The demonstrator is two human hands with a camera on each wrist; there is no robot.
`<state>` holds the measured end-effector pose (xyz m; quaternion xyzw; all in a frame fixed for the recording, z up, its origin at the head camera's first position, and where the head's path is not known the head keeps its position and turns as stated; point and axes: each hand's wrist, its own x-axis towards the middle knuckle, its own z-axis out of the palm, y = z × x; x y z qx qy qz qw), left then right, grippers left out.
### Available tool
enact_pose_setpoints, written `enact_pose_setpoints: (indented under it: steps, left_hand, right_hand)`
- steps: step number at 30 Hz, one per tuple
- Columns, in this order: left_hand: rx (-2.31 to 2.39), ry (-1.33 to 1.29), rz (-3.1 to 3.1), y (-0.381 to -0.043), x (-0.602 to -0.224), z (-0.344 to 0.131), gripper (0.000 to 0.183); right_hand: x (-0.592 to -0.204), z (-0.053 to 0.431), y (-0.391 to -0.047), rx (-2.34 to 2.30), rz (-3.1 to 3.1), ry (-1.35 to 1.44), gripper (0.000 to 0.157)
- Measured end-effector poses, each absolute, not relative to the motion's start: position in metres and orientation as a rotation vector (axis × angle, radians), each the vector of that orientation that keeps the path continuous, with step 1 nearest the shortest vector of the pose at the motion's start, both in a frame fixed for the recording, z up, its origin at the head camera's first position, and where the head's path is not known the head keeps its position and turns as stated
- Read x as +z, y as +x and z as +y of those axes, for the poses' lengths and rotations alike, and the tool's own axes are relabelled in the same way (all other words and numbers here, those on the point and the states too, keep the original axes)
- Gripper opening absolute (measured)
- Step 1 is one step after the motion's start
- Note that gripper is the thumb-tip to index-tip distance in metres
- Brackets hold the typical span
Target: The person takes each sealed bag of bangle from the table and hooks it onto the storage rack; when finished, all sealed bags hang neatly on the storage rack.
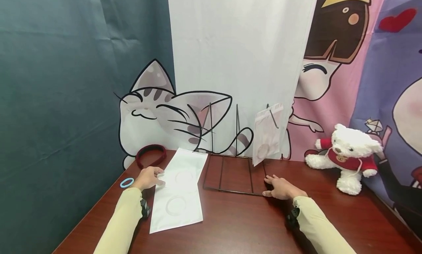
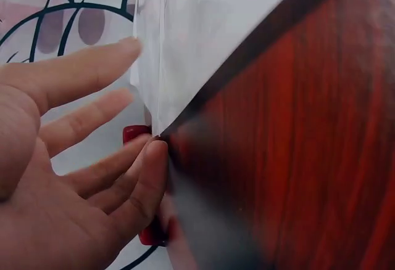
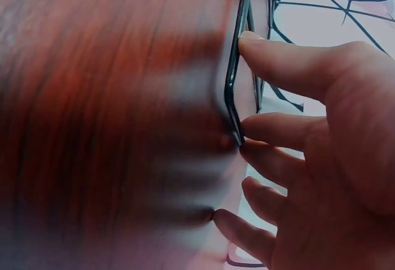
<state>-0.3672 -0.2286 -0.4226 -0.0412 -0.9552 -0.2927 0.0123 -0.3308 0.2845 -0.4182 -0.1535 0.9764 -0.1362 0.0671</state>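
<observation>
Two flat white packets, each with a ring outline showing, lie overlapping on the table: a rear packet (image 1: pixel 182 166) and a front packet (image 1: pixel 176 213). My left hand (image 1: pixel 148 178) rests at their left edge, fingers loosely extended; in the left wrist view, its fingertips are right by the packet edge (image 2: pixel 179 48). A black wire rack (image 1: pixel 227 191) stands behind, with upright prongs at its back and a third similar packet (image 1: pixel 267 135) hanging on its right prong. My right hand (image 1: pixel 281 187) touches the rack's front right corner, its fingers spread and relaxed around the wire (image 3: pixel 231 91).
A dark red headband (image 1: pixel 151 157) and a light blue ring (image 1: pixel 126 182) lie left of the packets. At the right sits a white teddy bear (image 1: pixel 349 155) in red clothing. A cartoon-printed curtain (image 1: pixel 237 45) hangs behind the brown table (image 1: pixel 237 224).
</observation>
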Motion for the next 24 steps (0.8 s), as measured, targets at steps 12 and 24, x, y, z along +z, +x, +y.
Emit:
enact_pose_setpoints:
  steps: [12,24]
  left_hand:
    - [-1.079,-0.081,-2.9,-0.369,-0.429,-0.232,0.044]
    - [-1.216,-0.036,-2.9,-0.371,-0.431,-0.237,0.032]
  right_hand:
    - [-0.419,0.286,-0.333,-0.41,2.94,-0.443,0.067]
    - [-0.42,0.286,-0.333,-0.433,2.94,-0.419,0.066]
